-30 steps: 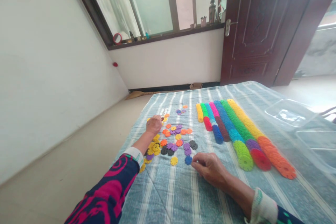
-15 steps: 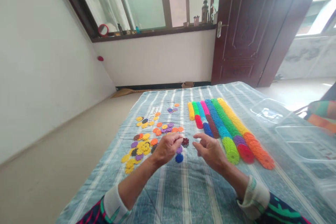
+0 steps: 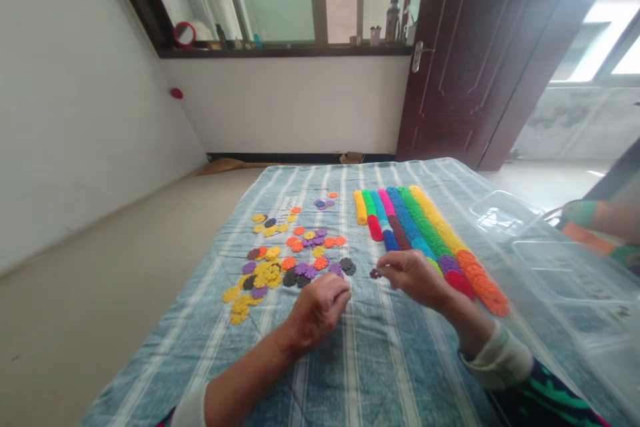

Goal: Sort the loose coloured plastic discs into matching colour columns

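My right hand pinches a small dark brown notched disc by its edge, just left of the rows of stacked discs. My left hand is closed with its fingers curled under, low over the cloth; whatever it may hold is hidden. Beyond it lie loose purple discs and dark grey discs. A heap of yellow discs spreads to its left, mixed with orange, purple and brown ones.
Long rows of overlapping discs, among them a green row and an orange stretch, lie on the striped cloth. Clear plastic boxes stand at the right. Beside them another person's blurred, colourful sleeve shows.
The brown disc, between my hands before, is now pinched in my right hand, farther right. My left hand has come lower and nearer; the blue disc beside it no longer shows.
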Tool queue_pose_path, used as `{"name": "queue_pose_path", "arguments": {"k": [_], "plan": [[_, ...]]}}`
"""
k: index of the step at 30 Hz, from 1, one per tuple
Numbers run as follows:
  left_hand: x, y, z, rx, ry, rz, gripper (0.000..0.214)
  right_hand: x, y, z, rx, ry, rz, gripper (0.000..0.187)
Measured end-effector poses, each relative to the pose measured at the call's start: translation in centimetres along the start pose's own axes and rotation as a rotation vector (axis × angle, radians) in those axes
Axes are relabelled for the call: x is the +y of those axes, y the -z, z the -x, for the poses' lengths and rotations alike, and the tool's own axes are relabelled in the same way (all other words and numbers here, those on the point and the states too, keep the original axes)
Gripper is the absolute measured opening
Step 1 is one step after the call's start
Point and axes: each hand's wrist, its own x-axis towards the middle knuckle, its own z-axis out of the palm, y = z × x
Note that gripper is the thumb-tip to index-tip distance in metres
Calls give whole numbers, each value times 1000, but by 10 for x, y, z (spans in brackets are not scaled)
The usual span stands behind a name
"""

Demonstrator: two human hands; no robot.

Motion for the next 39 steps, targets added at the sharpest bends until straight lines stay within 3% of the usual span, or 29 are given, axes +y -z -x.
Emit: {"name": "queue_pose_path", "arguments": {"k": [6,10,23,31,39], "plan": [[-27,19,21,81,-89,-156,24,27,55,-7,142,-83,385,26],[-43,18,30,174,-130,-219,24,41,73,-16,130,-168,614,28],[-49,7,37,235,-144,-196,20,41,61,-30,-27,-218,682,22],[-37,16,33,207,-149,-235,20,36,58,-30,-6,-258,757,22],[-39,16,33,209,-146,-237,21,26,55,-23,18,-291,825,17]]}}
